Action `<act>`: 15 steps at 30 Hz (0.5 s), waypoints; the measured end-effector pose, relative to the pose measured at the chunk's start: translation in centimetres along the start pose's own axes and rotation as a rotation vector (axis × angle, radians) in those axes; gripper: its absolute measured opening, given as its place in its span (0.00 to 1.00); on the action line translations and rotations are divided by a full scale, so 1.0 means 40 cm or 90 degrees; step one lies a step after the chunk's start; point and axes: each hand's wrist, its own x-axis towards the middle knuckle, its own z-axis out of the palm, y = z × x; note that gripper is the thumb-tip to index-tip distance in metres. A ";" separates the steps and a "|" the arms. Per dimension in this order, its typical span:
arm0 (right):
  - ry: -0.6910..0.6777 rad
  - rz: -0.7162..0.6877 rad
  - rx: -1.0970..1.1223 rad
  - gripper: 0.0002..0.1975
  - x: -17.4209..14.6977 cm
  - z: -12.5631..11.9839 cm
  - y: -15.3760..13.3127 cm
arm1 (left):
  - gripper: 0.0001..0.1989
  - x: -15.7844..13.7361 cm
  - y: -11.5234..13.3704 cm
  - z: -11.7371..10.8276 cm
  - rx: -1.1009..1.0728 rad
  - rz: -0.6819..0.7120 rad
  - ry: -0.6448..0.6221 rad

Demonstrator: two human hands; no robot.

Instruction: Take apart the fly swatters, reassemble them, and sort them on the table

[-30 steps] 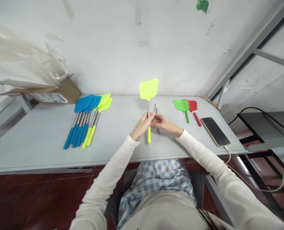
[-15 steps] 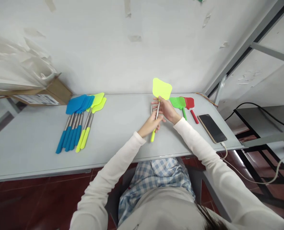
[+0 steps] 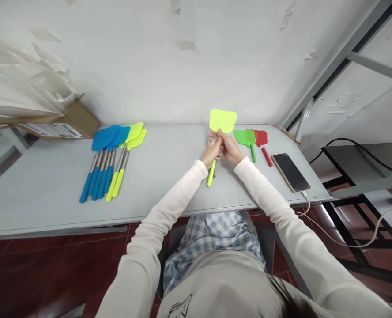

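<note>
A yellow fly swatter (image 3: 223, 120) with a perforated head is held over the middle of the table, its head toward the wall and its yellow grip toward me. My left hand (image 3: 212, 150) closes around the shaft, hiding most of it. Just above, my right hand (image 3: 228, 145) pinches the swatter where shaft and head meet. The two hands touch. A green swatter (image 3: 245, 137) and a red swatter (image 3: 261, 137) lie right of my right hand. Far left, several blue swatters (image 3: 105, 138) rest in an overlapping row beside two yellow swatters (image 3: 137, 139).
A phone (image 3: 291, 172) with a white charging cable (image 3: 307, 202) lies near the right end of the grey table (image 3: 169, 176). An open cardboard box (image 3: 80, 119) stands at the back left. A white wall (image 3: 143, 66) rises behind, and a metal frame (image 3: 335, 57) slants up at right.
My left hand has slid up the shaft to meet my right hand. The swatter's head now faces the camera more squarely, its holes visible. The view has shifted slightly.
</note>
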 end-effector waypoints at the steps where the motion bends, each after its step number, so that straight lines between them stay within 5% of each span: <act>1: 0.002 0.011 0.010 0.23 0.004 0.000 0.003 | 0.13 0.001 0.000 -0.004 0.008 -0.008 -0.003; 7: 0.098 -0.029 0.026 0.23 0.036 0.007 0.015 | 0.17 0.002 -0.004 -0.019 0.028 -0.059 -0.020; 15: 0.104 -0.043 0.033 0.26 0.055 0.018 0.006 | 0.17 -0.024 0.004 -0.007 -0.034 -0.064 -0.002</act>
